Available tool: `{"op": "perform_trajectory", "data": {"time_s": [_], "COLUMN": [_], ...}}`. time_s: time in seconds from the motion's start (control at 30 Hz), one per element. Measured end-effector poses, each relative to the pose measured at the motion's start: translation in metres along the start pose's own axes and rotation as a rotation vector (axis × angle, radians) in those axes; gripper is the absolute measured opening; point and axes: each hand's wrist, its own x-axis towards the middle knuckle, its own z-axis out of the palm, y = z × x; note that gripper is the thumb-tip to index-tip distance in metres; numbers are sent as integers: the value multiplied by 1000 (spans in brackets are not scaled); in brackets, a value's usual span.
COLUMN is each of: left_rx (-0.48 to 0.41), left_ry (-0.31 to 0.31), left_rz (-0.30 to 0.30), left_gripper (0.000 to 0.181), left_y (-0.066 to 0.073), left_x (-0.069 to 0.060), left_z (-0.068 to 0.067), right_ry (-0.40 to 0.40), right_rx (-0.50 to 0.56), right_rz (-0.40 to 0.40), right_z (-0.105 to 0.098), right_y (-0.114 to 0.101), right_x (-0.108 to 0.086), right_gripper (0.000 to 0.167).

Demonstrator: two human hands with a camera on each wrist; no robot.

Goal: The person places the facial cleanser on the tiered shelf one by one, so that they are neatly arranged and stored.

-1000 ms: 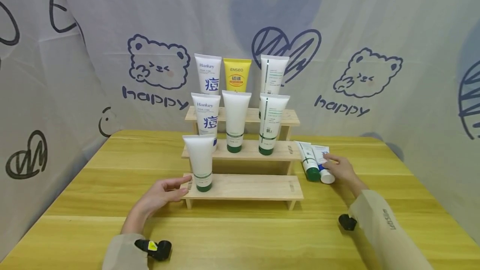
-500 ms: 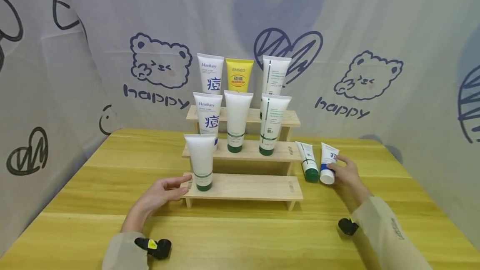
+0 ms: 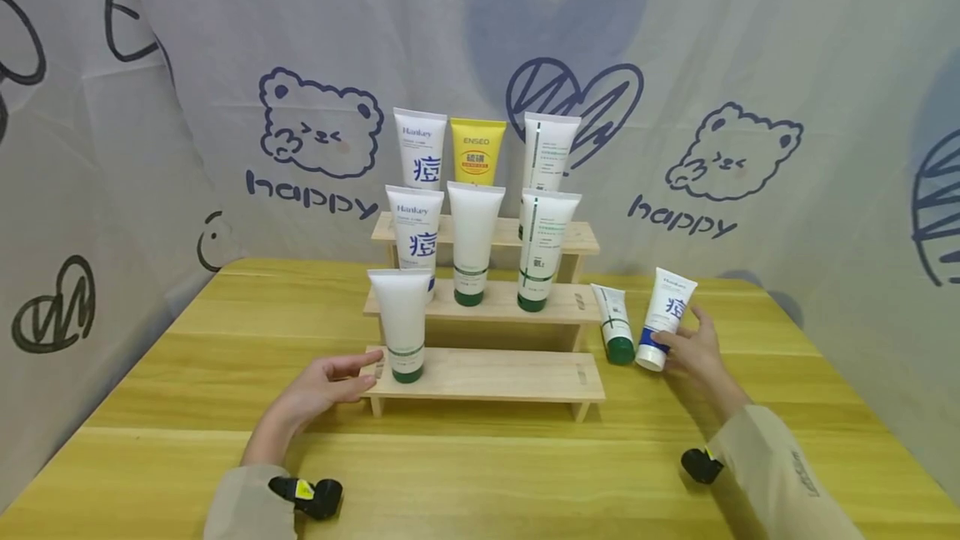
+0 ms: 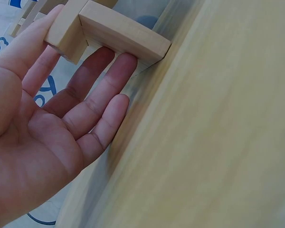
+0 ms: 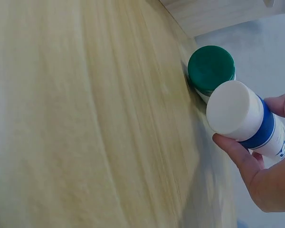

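Observation:
My right hand (image 3: 693,348) grips a white tube with a blue band (image 3: 667,315) near its white cap, thumb on one side and fingers on the other. The tube tilts, its flat end raised. Next to it, a white tube with a green cap (image 3: 617,325) lies on the table. My left hand (image 3: 318,390) holds the left end of the bottom step of the tiered wooden stand (image 3: 495,373); in the left wrist view its fingertips (image 4: 126,64) meet the stand's leg. A white green-capped tube (image 3: 400,323) stands upright on that step, close to the left hand.
On the middle step stand a blue-lettered tube (image 3: 415,232), a plain white tube (image 3: 474,240) and a green-marked tube (image 3: 547,248). The top step carries a yellow tube (image 3: 477,152) between two white ones. A printed cloth (image 3: 450,23) hangs behind the wooden table (image 3: 487,482).
My right hand has drawn the blue-banded tube rightward, away from the green-capped tube, and tilted its flat end up. My left hand has stayed at the stand.

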Motion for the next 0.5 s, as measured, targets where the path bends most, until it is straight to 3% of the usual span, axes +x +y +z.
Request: {"op": "perform_trajectory", "data": {"time_s": [0.33,0.5], "left_rx": [-8,-4], "left_ry": [11,11], "left_rz": [-9,-13], "left_gripper": [54,54], "left_y": [0,0], "left_x": [-1,0], "left_z": [0,0], "right_ry": [-53,-88], "right_rx": [66,95], "right_rz": [-97,-94], "right_z": [-16,-17], "right_y": [36,33], "right_x": [36,32], "right_gripper": [90,92]}}
